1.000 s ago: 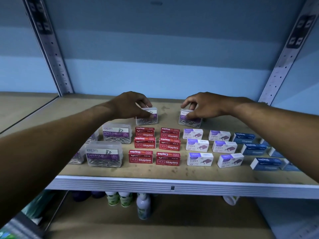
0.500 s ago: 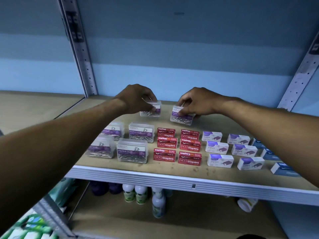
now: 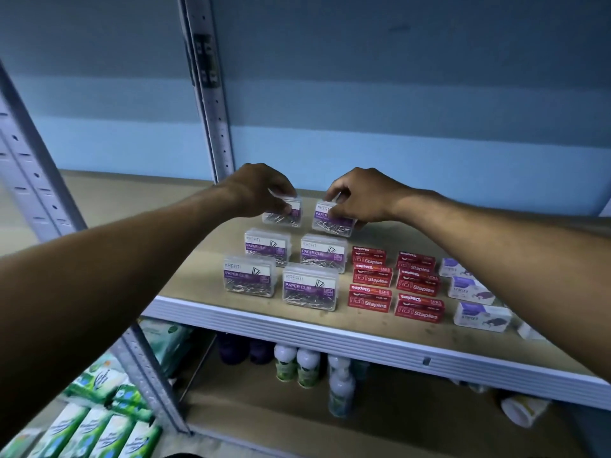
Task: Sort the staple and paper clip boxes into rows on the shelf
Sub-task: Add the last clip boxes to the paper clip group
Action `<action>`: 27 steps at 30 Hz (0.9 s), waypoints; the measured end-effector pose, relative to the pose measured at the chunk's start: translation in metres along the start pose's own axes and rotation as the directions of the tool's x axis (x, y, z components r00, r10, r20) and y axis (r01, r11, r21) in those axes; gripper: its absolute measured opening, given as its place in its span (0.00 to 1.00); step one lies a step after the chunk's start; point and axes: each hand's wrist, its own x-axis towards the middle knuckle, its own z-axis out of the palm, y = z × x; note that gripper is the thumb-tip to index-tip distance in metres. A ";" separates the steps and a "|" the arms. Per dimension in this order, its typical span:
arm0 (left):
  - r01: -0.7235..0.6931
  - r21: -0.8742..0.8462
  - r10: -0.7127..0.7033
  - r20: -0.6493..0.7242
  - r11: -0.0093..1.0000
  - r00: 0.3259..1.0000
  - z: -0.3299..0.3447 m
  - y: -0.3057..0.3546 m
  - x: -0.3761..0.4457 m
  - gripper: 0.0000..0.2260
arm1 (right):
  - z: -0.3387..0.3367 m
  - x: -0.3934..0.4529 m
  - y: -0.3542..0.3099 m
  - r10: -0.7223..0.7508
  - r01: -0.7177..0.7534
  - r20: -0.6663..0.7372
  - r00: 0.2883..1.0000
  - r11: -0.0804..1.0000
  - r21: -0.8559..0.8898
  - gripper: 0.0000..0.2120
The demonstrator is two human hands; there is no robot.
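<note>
Near the shelf's back edge, each hand's fingers pinch a clip box: left hand on the left box, right hand on the right box, labels facing forward, long sides along the edge

Six clear plastic paper clip boxes with white-and-purple labels stand in two columns at the left of the shelf. Front pair and and middle pair and rest upright, labels facing forward. The rear left box is gripped by the left hand; the rear right box, tilted, is gripped by the right hand. To their right lie six red staple boxes in two columns of three, flat on the shelf. Further right, white-and-purple staple boxes lie flat, partly hidden by the forearm.
</note>
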 end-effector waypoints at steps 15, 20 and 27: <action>0.078 0.087 -0.089 0.128 0.993 0.988 0.014 -0.016 0.000 0.15 | 0.018 0.007 0.004 -0.011 0.016 0.067 0.998 0.997 -0.073 0.19; 0.029 0.034 -0.030 0.051 0.999 0.998 0.003 0.004 -0.007 0.21 | 0.008 -0.002 0.006 0.037 -0.037 0.027 0.999 0.999 0.011 0.25; -0.160 -0.067 0.150 -0.135 0.985 0.979 0.006 0.080 -0.021 0.16 | -0.030 -0.065 0.016 0.090 -0.084 -0.169 0.981 0.996 0.044 0.18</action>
